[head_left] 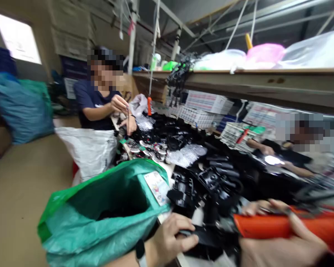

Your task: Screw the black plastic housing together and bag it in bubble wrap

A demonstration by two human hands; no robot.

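Note:
My right hand (284,248) is wrapped around an orange electric screwdriver (267,225) at the lower right, blurred by motion. Its tip is hard to make out. Beside it, my left hand (175,237), with a dark band on the wrist, grips a black plastic part (207,239) between thumb and fingers at the table's near edge. Black housings (183,185) and tubular black parts (222,167) lie heaped just beyond both hands. A green woven bag (100,185) stands open to the left of my left hand, with dark contents inside.
A phone-like card (157,187) rests on the bag's rim. A white sack (91,148) stands farther left. One co-worker (97,96) sits at the far left end, another (289,148) across the table. A shelf (267,81) overhangs the parts; an orange screwdriver (149,105) hangs from a cord.

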